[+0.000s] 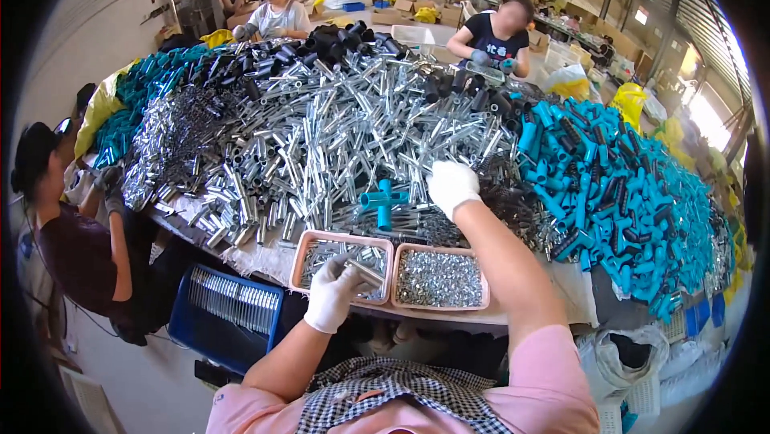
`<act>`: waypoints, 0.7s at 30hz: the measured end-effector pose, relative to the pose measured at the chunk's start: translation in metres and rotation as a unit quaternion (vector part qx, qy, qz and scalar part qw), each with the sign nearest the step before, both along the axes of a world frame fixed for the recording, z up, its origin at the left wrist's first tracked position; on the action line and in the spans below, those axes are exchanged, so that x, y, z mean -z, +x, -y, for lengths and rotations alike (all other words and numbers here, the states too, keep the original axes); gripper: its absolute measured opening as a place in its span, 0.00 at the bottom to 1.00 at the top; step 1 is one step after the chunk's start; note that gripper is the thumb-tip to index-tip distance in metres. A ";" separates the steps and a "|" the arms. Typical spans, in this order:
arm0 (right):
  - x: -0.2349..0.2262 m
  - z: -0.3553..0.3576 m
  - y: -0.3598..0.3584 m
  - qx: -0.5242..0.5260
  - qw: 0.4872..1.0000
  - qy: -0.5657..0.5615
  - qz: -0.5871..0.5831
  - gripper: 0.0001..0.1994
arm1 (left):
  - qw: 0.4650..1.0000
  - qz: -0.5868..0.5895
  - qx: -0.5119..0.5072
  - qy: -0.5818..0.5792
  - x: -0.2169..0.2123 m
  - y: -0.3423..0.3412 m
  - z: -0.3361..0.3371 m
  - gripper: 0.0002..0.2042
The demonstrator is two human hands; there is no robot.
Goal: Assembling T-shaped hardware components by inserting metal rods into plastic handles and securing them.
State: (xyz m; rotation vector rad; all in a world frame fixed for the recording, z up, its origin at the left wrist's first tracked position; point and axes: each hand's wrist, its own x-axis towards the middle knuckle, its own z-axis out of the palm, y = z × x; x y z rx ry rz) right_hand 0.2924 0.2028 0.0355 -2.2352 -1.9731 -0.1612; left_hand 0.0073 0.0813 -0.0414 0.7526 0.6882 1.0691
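Note:
My left hand (330, 296), in a white glove, is closed on a short silver metal tube (365, 273). It hangs over a pink tray (300, 267) of small metal pins or tubes. A second pink tray (486, 290), full of tiny metal pieces, sits just right of it. My right hand (454, 187), also white-gloved, reaches over the near side of the heap of silver tubes (337, 121). Its back faces up and hides the fingers, so any grip is hidden. A teal cross-shaped plastic piece (385, 203) lies left of it, near dark springs (449, 232).
Teal and black plastic handles (626, 185) are heaped at right, black sleeves (337, 45) at the back. A blue crate (186, 306) of metal rods stands lower left. Co-workers sit at left (76, 249), far left (277, 17) and far right (499, 37). A white sack (593, 354) stands lower right.

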 end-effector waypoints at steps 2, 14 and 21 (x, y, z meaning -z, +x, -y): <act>-0.032 0.049 -0.008 0.021 0.997 -0.002 -0.068 0.14 | 0.999 0.002 -0.028 -0.028 -0.005 -0.006 0.001 0.10; 0.062 0.261 -0.036 -0.083 0.465 -0.014 -0.881 0.21 | 0.998 -0.013 -0.027 0.058 -0.030 0.043 0.041 0.05; 0.058 0.276 -0.056 -0.145 0.868 0.045 -0.473 0.29 | 0.843 -0.341 0.188 0.372 -0.046 0.064 0.079 0.13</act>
